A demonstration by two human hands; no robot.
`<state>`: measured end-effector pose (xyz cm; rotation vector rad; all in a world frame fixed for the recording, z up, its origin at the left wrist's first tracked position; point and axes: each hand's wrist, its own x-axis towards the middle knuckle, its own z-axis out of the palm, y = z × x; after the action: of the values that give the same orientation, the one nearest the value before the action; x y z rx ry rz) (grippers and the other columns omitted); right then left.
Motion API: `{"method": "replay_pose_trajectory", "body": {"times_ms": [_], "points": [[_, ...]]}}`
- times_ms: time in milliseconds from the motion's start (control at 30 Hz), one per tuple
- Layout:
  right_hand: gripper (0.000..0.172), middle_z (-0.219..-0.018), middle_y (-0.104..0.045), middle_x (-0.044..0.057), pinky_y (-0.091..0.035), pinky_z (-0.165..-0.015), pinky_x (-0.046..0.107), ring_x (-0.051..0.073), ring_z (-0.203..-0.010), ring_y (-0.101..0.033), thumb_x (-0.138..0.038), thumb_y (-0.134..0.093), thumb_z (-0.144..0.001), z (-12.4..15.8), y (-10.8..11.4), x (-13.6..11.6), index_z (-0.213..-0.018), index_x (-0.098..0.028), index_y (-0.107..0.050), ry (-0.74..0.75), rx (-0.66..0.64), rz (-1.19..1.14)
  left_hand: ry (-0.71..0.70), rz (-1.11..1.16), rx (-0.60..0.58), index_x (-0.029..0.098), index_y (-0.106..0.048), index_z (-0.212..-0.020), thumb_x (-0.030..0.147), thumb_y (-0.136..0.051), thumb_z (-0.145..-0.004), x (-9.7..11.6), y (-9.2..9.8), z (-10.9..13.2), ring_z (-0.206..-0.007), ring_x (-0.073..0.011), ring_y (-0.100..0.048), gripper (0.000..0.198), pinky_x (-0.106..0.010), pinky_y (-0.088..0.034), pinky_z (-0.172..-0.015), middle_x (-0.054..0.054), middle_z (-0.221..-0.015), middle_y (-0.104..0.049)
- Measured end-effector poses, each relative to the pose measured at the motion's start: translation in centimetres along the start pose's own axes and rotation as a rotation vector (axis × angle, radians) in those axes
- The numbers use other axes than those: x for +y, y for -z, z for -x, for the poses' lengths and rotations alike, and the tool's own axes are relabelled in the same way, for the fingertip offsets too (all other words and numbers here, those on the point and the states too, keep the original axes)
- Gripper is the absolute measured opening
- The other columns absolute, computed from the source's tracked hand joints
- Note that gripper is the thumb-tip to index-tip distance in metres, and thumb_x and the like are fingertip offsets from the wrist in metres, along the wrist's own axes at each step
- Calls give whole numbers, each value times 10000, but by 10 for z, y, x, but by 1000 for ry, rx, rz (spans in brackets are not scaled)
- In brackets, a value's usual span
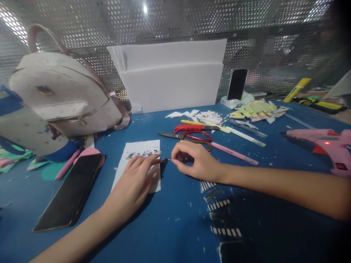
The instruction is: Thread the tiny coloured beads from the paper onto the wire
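Note:
A small sheet of white paper (120, 179) lies on the blue table, with many tiny shiny coloured bits (145, 153) scattered over its upper part. My left hand (138, 173) rests across this sheet, fingers stretched out toward the right and fingertips at the paper's edge. Just right of them, my right hand (192, 160) pinches a thin orange sliver (169, 159) between thumb and forefinger. A dark, narrow piece lies between the fingertips; whether it joins the sliver I cannot tell. Scissors with red handles (197, 136) lie right behind my right hand.
A pink glue gun (326, 142) with a lit red light stands at right. Striped strips (219, 205) lie in front of my right forearm. Pens (234, 153), white scraps (210, 117) and a propped phone (237, 84) are behind. Left are a black phone (70, 191) and backpack (65, 91).

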<state>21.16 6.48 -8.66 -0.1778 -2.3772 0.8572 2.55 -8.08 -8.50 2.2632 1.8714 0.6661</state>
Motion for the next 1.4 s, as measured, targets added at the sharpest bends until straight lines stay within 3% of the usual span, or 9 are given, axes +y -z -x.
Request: {"method": "replay_pose_trajectory", "body": {"times_ms": [333, 567, 733, 1167, 1400], "points": [[27, -811, -561, -4, -403, -628, 229, 89, -683, -490, -176, -512, -857, -5, 0, 7, -834, -167, -524, -106, 75, -136, -27, -10, 75, 224, -415, -1262, 145, -428, -939, -3, -3, -5, -1046, -248, -551, 332, -451, -369, -962, -70, -1081, -645], [45, -804, -549, -1, -401, -625, 227, 87, -686, -488, -199, -510, -865, -4, 1, 8, -844, -160, -517, -147, 88, -172, -113, -17, 66, 236, -467, -1232, 128, -515, -897, -1, -4, -2, -966, -224, -567, 355, -446, -328, -1008, -27, -975, -682], [56, -818, -561, 6, -409, -629, 235, 93, -694, -500, -208, -515, -869, -4, 1, 8, -849, -158, -531, -123, 109, -166, -150, -10, 98, 215, -474, -1222, 78, -560, -864, 3, -5, -2, -858, -183, -554, 393, -389, -360, -951, 5, -865, -636], [16, -846, -577, 8, -423, -658, 235, 98, -728, -527, -178, -523, -861, -2, 3, 6, -850, -168, -531, -91, 81, -165, 129, 297, 142, 256, -558, -1116, 194, -582, -891, 1, -1, 0, -860, -149, -625, 235, -322, -428, -883, 27, -850, -665], [34, -817, -569, -2, -414, -631, 231, 88, -690, -503, -176, -527, -871, -3, 4, 5, -841, -164, -540, -96, 68, -183, -35, 136, 72, 271, -529, -1122, 167, -616, -866, -1, -3, -4, -846, -174, -601, 290, -346, -425, -806, 17, -886, -663]]}}
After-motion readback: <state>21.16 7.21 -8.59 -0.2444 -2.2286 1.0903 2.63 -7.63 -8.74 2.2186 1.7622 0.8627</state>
